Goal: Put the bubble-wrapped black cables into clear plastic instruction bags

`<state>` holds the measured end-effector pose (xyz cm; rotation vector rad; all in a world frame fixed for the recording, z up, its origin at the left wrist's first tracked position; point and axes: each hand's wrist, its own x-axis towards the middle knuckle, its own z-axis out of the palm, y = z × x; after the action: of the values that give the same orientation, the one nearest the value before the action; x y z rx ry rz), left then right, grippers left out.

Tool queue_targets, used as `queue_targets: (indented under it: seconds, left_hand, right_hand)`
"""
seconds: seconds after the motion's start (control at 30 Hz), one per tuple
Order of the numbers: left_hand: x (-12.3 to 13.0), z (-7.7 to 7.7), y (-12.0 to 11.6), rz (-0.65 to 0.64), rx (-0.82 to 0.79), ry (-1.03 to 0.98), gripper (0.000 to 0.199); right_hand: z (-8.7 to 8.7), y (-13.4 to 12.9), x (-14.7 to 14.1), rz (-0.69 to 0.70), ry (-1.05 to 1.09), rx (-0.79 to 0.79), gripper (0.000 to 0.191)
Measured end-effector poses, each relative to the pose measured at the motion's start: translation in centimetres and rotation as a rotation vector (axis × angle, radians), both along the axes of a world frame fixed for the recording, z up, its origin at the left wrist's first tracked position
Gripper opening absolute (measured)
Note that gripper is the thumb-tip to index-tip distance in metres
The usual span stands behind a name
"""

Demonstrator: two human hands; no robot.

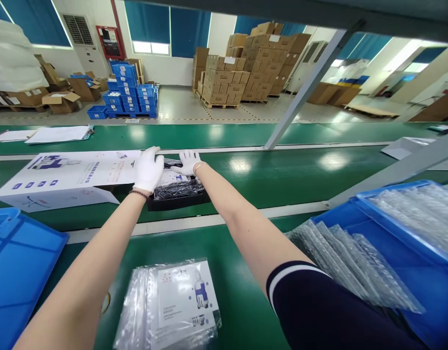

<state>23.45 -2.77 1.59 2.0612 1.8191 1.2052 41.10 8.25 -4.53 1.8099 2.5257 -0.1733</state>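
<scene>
My left hand, in a white glove, rests against the open end of a long white printed box lying on its side on the green belt. Its fingers are stretched out. Just right of the box sits a black tray holding plastic-wrapped contents and a white printed booklet on top. Over the tray's far right part lies my right hand, also gloved, its fingers spread. The tray's left end is partly hidden behind my left hand, so I cannot tell whether it enters the box.
Bagged booklets lie in front of me. A blue bin with bubble-wrap pouches stands at right, another blue bin at left. Papers lie on the far belt. A grey metal post slants up from the belt's divider.
</scene>
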Motion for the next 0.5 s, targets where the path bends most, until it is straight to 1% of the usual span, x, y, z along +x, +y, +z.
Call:
queue_targets:
  seconds: [0.03, 0.07, 0.1, 0.13, 0.17, 0.2, 0.23, 0.27, 0.33, 0.4, 0.5]
  left_hand:
    - [-0.8, 0.8, -2.2, -0.054, 0.044, -0.004, 0.043]
    - [-1.7, 1.4, -4.6, -0.084, 0.098, 0.0, 0.044]
    - [-2.7, 1.9, -7.1, -0.091, 0.121, 0.024, 0.044]
    - [-3.8, 2.2, -9.6, -0.073, 0.115, 0.043, 0.044]
    - [-4.8, 2.4, -12.0, 0.004, 0.051, 0.022, 0.041]
    - [-5.7, 2.4, -14.3, 0.077, 0.02, 0.0, 0.036]
    - [-6.5, 2.3, -16.3, 0.099, 0.018, -0.039, 0.034]
    - [-7.0, 2.2, -18.2, 0.119, 0.008, -0.09, 0.034]
    - [-7.4, 1.8, -21.6, 0.121, -0.014, -0.162, 0.033]
    - [-6.9, 1.4, -24.6, 0.108, -0.023, -0.223, 0.033]
    - [-5.3, 0.6, -28.7, 0.096, -0.052, -0.343, 0.03]
  right_hand:
    - [0.8, -1.0, 0.5, -0.043, 0.033, 0.014, 0.099]
    - [1.7, -2.3, 0.9, -0.077, 0.138, 0.041, 0.093]
    - [2.6, -3.9, 1.4, -0.111, 0.323, 0.071, 0.084]
    - [3.4, -5.7, 1.8, -0.137, 0.575, 0.074, 0.075]
    - [4.1, -7.7, 2.1, -0.144, 0.875, 0.014, 0.067]
    - [4.7, -9.8, 2.4, -0.145, 1.152, -0.08, 0.062]
    - [5.0, -11.8, 2.7, -0.148, 1.371, -0.213, 0.059]
    - [5.3, -13.8, 2.9, -0.165, 1.535, -0.334, 0.057]
    - [5.5, -17.5, 3.2, -0.196, 1.676, -0.467, 0.053]
    - [5.4, -20.7, 3.6, -0.21, 1.72, -0.515, 0.051]
    - [5.2, -24.6, 4.1, -0.191, 1.796, -0.583, 0.049]
